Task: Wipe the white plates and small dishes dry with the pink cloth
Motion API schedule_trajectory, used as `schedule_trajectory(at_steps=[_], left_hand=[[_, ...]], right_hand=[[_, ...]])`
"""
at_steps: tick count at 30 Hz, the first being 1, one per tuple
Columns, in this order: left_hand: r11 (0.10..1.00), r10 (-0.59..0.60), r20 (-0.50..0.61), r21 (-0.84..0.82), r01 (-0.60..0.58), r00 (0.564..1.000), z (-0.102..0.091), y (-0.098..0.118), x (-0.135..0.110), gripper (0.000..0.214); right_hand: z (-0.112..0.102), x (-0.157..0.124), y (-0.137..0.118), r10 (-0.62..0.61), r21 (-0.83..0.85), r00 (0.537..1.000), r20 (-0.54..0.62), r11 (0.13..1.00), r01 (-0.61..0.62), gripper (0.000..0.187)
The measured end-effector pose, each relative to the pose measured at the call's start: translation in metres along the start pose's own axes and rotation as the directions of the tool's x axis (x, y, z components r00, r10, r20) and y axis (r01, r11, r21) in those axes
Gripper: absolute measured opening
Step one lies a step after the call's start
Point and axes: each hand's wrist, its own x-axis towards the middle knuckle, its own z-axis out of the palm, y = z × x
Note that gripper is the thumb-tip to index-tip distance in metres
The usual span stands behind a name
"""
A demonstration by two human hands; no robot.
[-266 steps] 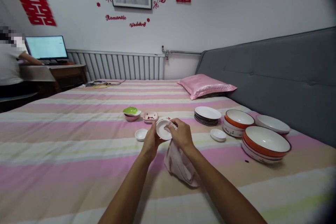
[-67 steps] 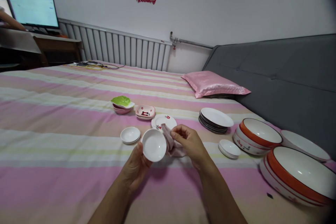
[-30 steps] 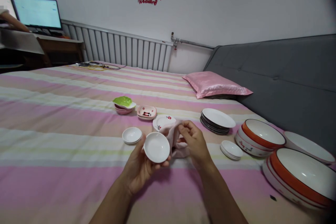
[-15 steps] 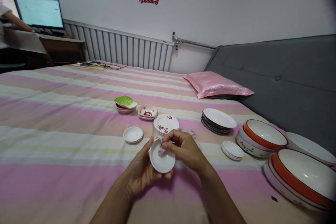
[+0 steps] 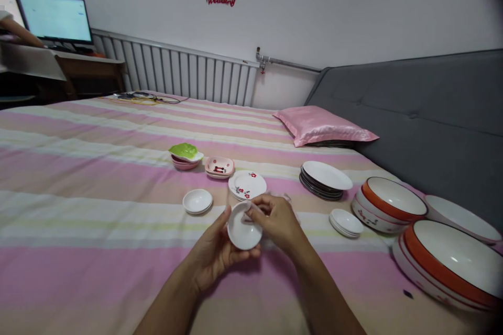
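A small round white dish (image 5: 240,235) is held up over the bed, its inside turned towards me. My left hand (image 5: 214,259) is closed around its left side and underside. Pressed to the dish's upper right inside is a pale cloth (image 5: 248,214), pinched in the fingers of my right hand (image 5: 275,220), which hides most of it. Just beyond my hands lie floral white plates (image 5: 247,184), stacked. Left of them are small white dishes (image 5: 197,201), pink dishes with a printed figure (image 5: 219,166), and a green leaf-shaped dish (image 5: 185,151) on top of pink ones.
To the right stand stacked plates (image 5: 326,175), small white saucers (image 5: 346,221) and large orange-rimmed bowls (image 5: 451,256). A pink pillow (image 5: 324,124) lies by the grey headboard (image 5: 412,89). Cables (image 5: 145,97) lie on the far bed edge. A person's arm (image 5: 21,31) shows at a desk.
The small white dish has turned a little and shifted slightly up in my left hand. My right fingers have moved with the cloth along its inside, and less cloth shows at the rim.
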Motion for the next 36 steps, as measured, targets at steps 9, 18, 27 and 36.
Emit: schedule_trajectory(at_steps=[9,18,27,36], left_hand=[[0.78,0.5,-0.195,0.524,-0.342,0.844,-0.012,-0.017,0.022,0.03],[0.59,0.624,-0.152,0.734,-0.335,0.766,-0.014,-0.012,0.016,0.029],[0.276,0.669,-0.032,0.939,-0.207,0.743,-0.02,-0.003,0.008,0.04],[-0.325,0.557,-0.018,0.915,0.238,0.831,-0.008,0.003,-0.001,0.039]], right_hand=[[0.012,0.009,0.016,0.0,-0.129,0.956,-0.294,0.991,-0.039,0.014],[0.014,0.007,0.022,-0.078,-0.179,0.963,-0.257,0.983,0.032,0.019],[0.013,0.002,0.013,-0.211,-0.508,0.967,-0.143,0.854,0.111,0.025],[0.018,-0.004,0.003,-0.25,-0.736,0.965,0.079,0.638,0.225,0.023]])
